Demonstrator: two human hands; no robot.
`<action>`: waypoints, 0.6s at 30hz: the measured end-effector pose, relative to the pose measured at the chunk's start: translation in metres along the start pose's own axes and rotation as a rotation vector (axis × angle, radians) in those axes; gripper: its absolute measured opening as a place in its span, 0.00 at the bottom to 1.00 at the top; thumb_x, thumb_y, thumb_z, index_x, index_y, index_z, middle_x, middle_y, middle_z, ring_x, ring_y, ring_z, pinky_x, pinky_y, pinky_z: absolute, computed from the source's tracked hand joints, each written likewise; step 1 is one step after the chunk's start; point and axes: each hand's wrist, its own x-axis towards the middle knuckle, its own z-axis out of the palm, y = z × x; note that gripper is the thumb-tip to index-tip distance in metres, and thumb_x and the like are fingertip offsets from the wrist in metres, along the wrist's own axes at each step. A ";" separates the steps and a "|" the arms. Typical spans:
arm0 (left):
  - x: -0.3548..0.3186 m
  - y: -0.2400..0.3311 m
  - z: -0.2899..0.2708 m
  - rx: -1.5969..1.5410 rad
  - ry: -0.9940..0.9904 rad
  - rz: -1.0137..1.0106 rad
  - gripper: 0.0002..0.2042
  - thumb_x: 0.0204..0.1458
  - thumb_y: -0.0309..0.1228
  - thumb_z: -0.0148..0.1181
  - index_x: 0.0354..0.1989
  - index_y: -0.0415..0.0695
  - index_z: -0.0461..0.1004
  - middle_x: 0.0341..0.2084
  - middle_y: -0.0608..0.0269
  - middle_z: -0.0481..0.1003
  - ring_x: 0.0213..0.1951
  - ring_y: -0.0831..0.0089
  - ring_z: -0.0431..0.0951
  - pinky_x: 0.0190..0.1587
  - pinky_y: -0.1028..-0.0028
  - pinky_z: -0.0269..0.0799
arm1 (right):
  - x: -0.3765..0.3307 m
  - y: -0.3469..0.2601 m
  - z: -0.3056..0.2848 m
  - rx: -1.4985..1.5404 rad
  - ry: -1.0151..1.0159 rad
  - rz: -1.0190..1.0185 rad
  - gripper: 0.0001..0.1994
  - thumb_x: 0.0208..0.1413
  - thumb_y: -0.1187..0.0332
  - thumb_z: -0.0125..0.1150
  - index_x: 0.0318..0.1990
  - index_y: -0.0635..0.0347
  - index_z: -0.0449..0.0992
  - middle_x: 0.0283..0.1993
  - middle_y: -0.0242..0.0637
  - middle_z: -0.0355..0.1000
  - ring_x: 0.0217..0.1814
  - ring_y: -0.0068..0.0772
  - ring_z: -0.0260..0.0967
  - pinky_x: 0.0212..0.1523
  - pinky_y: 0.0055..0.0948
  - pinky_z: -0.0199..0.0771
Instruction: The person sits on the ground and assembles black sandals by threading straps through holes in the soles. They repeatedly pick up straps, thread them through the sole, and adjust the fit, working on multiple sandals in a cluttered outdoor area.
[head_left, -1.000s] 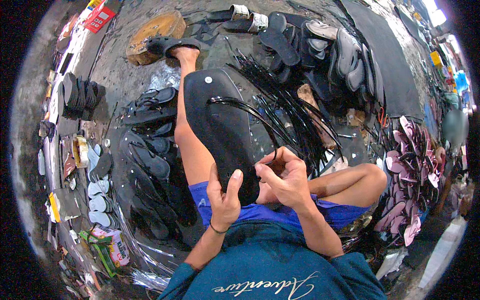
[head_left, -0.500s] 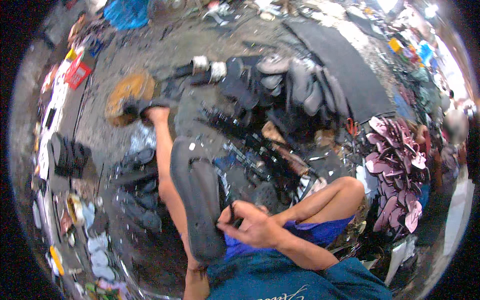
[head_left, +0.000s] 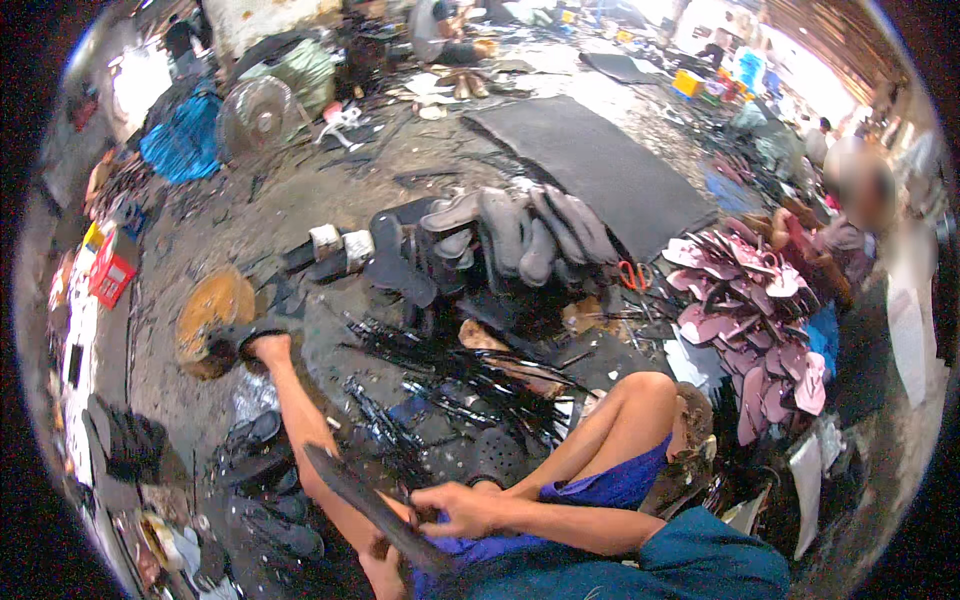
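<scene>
While seated, the person grips a flat black rubber sandal sole [head_left: 375,505].
Right hand [head_left: 462,508] pinches it; its long axis runs up-left; left hand [head_left: 385,572] underneath, hold unclear.

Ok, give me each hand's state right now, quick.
Left hand: under the black sandal sole, grip cannot be told.
Right hand: closed on the sole's edge.

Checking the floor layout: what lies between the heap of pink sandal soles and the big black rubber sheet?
In the head view, orange-handled scissors lie between the pink soles and the black sheet.
</scene>
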 end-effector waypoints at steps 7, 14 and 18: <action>-0.064 0.017 0.008 0.534 0.136 0.002 0.14 0.60 0.25 0.55 0.51 0.30 0.73 0.43 0.50 0.78 0.44 0.61 0.76 0.51 0.65 0.73 | -0.030 0.033 0.050 0.027 -0.121 0.145 0.20 0.56 0.69 0.62 0.56 0.58 0.71 0.44 0.44 0.74 0.45 0.43 0.73 0.48 0.41 0.73; -0.049 0.056 0.042 0.307 0.032 -0.034 0.25 0.54 0.22 0.63 0.61 0.33 0.65 0.50 0.55 0.74 0.51 0.71 0.73 0.57 0.70 0.68 | -0.029 0.059 0.063 -0.219 0.041 0.175 0.10 0.57 0.63 0.63 0.42 0.56 0.78 0.37 0.42 0.77 0.41 0.41 0.77 0.42 0.39 0.77; -0.025 0.070 0.052 0.139 0.216 0.230 0.24 0.55 0.22 0.59 0.61 0.36 0.65 0.49 0.60 0.75 0.48 0.69 0.75 0.55 0.69 0.70 | 0.007 -0.023 0.011 -0.141 0.208 0.430 0.10 0.56 0.65 0.68 0.41 0.60 0.80 0.34 0.37 0.79 0.36 0.28 0.78 0.38 0.31 0.77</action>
